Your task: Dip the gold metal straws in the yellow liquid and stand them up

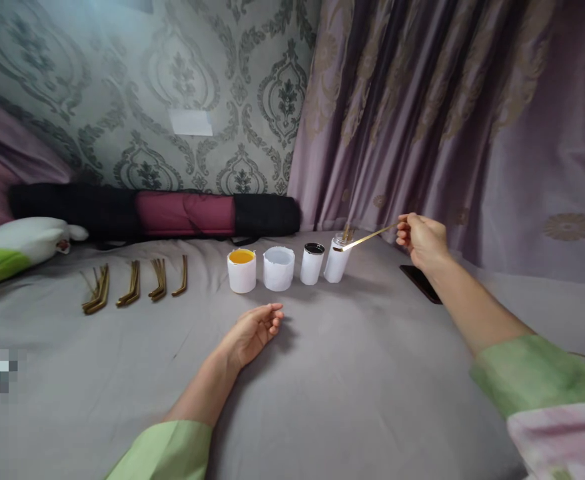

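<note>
Between the fingertips of my right hand (421, 239) is the end of a thin gold bent straw (370, 237). Its dark, bent far end is beside the upper part of a white-wrapped jar (336, 265), in which several gold straws (347, 232) stand. My left hand (256, 331) rests above the bed, empty, with its fingers loosely curled. In front of it are a white cup with yellow inside (242, 275), a wide white cup (278, 273) and a white cup with a black inside (312, 268). Gold straws lie in separate groups (97, 293) at the left.
A grey sheet (322, 400) covers the surface. A black and maroon roll-shaped bag (185, 213) lies along the wall. A dark phone (421, 285) is beneath my right wrist. A white and green plush toy (17, 247) sits far left, and a purple curtain (397, 100) hangs behind.
</note>
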Tool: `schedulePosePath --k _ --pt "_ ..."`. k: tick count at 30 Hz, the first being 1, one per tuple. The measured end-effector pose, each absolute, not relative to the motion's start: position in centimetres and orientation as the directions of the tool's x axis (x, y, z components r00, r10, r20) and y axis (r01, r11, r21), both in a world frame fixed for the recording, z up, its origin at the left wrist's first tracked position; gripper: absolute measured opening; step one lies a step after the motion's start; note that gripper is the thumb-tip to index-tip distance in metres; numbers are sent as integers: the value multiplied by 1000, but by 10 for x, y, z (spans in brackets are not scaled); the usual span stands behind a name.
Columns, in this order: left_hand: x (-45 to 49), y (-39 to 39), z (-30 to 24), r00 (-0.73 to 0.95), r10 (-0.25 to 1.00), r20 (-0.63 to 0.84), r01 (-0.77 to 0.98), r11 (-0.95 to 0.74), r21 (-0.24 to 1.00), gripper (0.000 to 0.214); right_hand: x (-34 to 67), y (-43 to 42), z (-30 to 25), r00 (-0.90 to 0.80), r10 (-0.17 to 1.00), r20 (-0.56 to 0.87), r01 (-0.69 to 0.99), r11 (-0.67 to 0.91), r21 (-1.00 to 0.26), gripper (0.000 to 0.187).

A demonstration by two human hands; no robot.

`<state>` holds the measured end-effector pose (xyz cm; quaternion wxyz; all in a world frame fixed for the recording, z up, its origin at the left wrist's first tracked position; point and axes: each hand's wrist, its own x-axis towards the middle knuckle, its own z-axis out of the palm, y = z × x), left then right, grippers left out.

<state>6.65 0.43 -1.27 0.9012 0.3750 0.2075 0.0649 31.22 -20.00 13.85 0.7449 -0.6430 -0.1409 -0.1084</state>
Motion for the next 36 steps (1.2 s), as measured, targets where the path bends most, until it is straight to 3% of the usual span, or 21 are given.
schedulePosePath --k 16,27,36 --pt "67 5 -14 904 276 -327 39 709 704 14 331 -195 160 862 -51 505 506 20 -862 19" --pt "68 5 -16 901 280 -331 37 711 702 16 330 -186 165 849 -61 526 524 -37 -851 19" --pt "68 5 -15 900 281 -334 38 712 701 14 340 -179 162 796 -55 603 587 -178 -790 22"
